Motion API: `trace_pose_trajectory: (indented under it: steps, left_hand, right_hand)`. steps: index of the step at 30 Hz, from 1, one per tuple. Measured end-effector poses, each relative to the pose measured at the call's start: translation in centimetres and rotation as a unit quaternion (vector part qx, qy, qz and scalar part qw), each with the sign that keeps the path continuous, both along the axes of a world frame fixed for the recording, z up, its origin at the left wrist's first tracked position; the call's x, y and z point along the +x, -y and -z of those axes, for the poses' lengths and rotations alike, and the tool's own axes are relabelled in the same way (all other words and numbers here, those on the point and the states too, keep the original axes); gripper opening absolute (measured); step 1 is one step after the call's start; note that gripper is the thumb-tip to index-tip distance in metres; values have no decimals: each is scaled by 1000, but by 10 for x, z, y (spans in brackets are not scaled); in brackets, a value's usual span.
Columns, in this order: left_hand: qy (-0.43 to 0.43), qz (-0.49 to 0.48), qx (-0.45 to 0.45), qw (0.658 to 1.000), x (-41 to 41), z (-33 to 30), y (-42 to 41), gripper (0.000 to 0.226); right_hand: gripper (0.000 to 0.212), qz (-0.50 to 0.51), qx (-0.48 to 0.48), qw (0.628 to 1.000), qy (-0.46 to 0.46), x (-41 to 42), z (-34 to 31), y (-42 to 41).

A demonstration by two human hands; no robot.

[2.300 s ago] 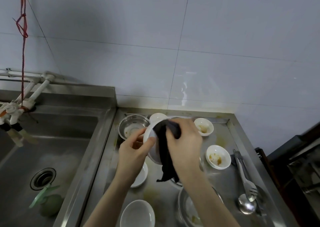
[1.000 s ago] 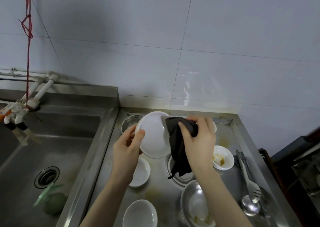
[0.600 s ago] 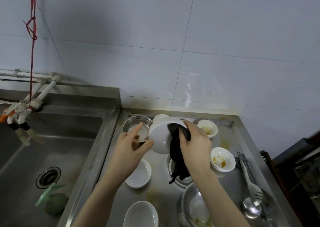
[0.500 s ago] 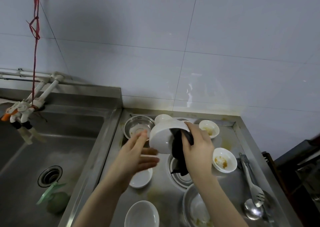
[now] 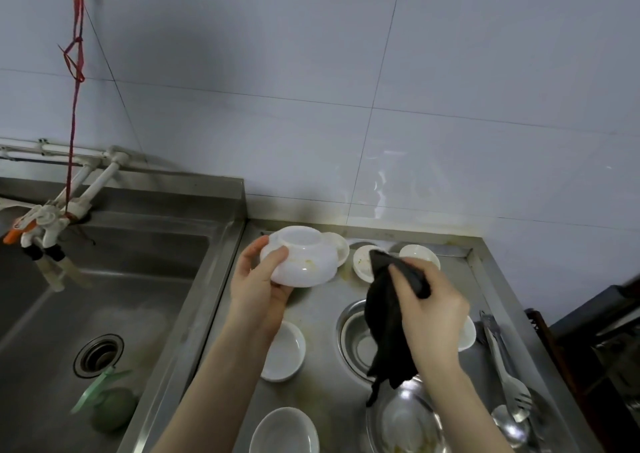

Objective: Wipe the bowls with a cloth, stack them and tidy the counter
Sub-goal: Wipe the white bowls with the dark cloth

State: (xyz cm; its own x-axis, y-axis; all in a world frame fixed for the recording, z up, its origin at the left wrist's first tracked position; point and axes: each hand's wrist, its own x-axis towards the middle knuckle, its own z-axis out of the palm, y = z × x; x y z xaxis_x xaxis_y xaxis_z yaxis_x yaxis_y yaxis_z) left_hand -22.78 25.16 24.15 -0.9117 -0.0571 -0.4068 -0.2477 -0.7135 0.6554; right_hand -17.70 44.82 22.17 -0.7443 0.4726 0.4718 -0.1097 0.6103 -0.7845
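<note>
The white bowl is upside down, its foot ring facing up, with yellowish smears on its outer wall. The left hand grips it from the left side: the thumb lies curled over the top wall and the fingers are curled beneath the rim. The bowl is above the back left corner of the steel counter; whether its rim touches the surface cannot be told.

To the right of that grip, well apart from the bowl, the right hand holds the dark cloth. Its fingers are curled round the upper bunched end, and the rest of the cloth hangs down below the hand over a steel bowl on the counter.

Just behind the held bowl, touching or nearly so, sits a small white dish; right of it is a soiled small dish, and beyond the cloth's top another white dish. Below the left hand's wrist stands a clean white dish, and nearer the camera another white dish. Below the hanging cloth end lies a larger steel bowl with food traces. Right of the right hand, partly hidden behind it, is a white dish, then metal tongs and a ladle.

Left of the bowl grip is the steel sink with its drain, a green scrubber, white taps and a red string hanging against the tiled wall.
</note>
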Motion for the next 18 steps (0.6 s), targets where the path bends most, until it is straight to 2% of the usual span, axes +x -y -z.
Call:
trace_pose_trajectory:
  steps: [2, 4, 6, 9, 12, 14, 16, 18]
  left_hand:
    - [-27, 1, -21, 999, 6, 1, -7, 30]
    - [-42, 19, -11, 999, 12, 1, -18, 32]
    - [-52, 21, 13, 998, 15, -1, -27, 33]
    - [-59, 23, 4, 998, 16, -4, -29, 39]
    - [-57, 38, 34, 997, 18, -1, -24, 39]
    - [-50, 31, 44, 997, 19, 0, -23, 42]
    - [-48, 37, 48, 997, 20, 1, -22, 45]
    - [-49, 51, 48, 996, 20, 1, -22, 44]
  right_hand:
    - [10, 27, -72, 997, -22, -5, -13, 8]
    - [15, -11, -63, 997, -49, -8, -23, 27]
    - [20, -49, 36, 995, -83, -5, -21, 50]
    - [29, -89, 196, 967, -136, 4, 8, 68]
    - [28, -113, 247, 949, -158, 1, 15, 68]
    - [27, -121, 201, 962, -141, -5, 8, 63]
    - [23, -87, 47, 991, -86, -14, -5, 54]
    - [21, -74, -57, 994, -57, -18, -12, 46]
